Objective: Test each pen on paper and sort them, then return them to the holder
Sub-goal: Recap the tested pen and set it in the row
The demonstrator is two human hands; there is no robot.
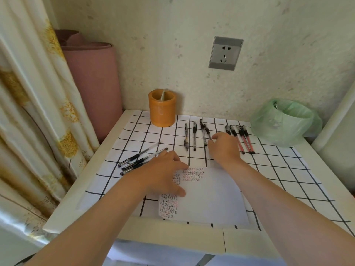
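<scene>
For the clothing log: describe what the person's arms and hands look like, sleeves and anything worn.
The left forearm and right forearm are bare as far as the frame shows, with no sleeves in view. The left hand and right hand wear no gloves. No watch, bracelet or ring is visible on the sides that show.

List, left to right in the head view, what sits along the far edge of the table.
orange holder → black pens → red pens → green-bagged bin
</scene>
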